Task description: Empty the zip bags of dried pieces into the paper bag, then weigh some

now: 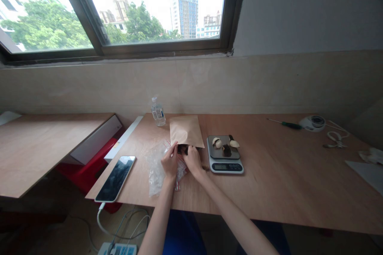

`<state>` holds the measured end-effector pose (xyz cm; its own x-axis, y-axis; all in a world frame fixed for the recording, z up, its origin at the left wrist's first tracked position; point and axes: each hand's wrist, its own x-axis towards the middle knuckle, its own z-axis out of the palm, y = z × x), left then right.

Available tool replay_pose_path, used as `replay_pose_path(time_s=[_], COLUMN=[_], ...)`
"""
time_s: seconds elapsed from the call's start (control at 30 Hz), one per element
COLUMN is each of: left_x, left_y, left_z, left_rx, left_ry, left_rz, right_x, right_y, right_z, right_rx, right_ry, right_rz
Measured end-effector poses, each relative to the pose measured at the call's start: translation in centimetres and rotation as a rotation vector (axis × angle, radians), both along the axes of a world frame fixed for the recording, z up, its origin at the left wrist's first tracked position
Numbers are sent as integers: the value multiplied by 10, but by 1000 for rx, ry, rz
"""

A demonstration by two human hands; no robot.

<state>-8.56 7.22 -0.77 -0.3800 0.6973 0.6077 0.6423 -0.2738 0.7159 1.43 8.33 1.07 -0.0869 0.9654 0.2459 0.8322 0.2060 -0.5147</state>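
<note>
A brown paper bag (187,129) lies flat on the table with its dark mouth towards me. My left hand (170,162) pinches the left edge of that mouth. At the opening, my right hand (193,159) has its fingers curled inward, the tips partly hidden in the dark gap; what they hold cannot be made out. Clear plastic zip bags (155,171) lie beneath and beside my left hand. To the right, a kitchen scale (226,167) carries several pale and dark pieces that look like mushrooms (226,150). A small dark bit lies between my right wrist and the scale.
A water bottle (158,112) stands behind the bag on the left. A phone (115,179) with a cable lies at the left front edge. Far right are a screwdriver (285,124) and a white dome camera (312,123) with its cord. A red stool (86,167) shows below.
</note>
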Motion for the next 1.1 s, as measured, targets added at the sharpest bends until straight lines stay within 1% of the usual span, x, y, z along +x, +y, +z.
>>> replay_pose_path(time_s=[0.1,0.2,0.3,0.4,0.47,0.57,0.63,0.73,0.83,0.9,0.97,1.1], left_x=[-1,-1,-2,-2,-2,-1,-1,-2,-3,-4,-5,-6], left_y=[0,0,-1,-2,-2,-1,-1,0,0,1,1,1], left_z=[0,1,1,2,2,3,3,4,4,5,6,5], left_rx=[-5,-6,-15,-18,-16,-16,-25,-54,-93,-107,-111,-152], left_ry=[-3,10,21,28,26,11,-7,-33,-44,-43,-40,-20], left_rz=[16,28,44,52,55,54,44,36,56,64,72,122], right_x=[0,4,11,27,46,83,108,136,149,153,157,170], right_y=[-4,-14,-32,-53,-65,-70,-63,-44,-26,-22,-26,-48], right_z=[1,4,15,29,35,34,28,15,4,-1,-3,-6], right_rx=[24,140,288,340,355,370,382,399,413,436,455,439], right_ry=[47,147,287,390,427,389,296,122,15,-4,8,47], right_rz=[31,140,282,338,308,180,120,131,164,162,136,73])
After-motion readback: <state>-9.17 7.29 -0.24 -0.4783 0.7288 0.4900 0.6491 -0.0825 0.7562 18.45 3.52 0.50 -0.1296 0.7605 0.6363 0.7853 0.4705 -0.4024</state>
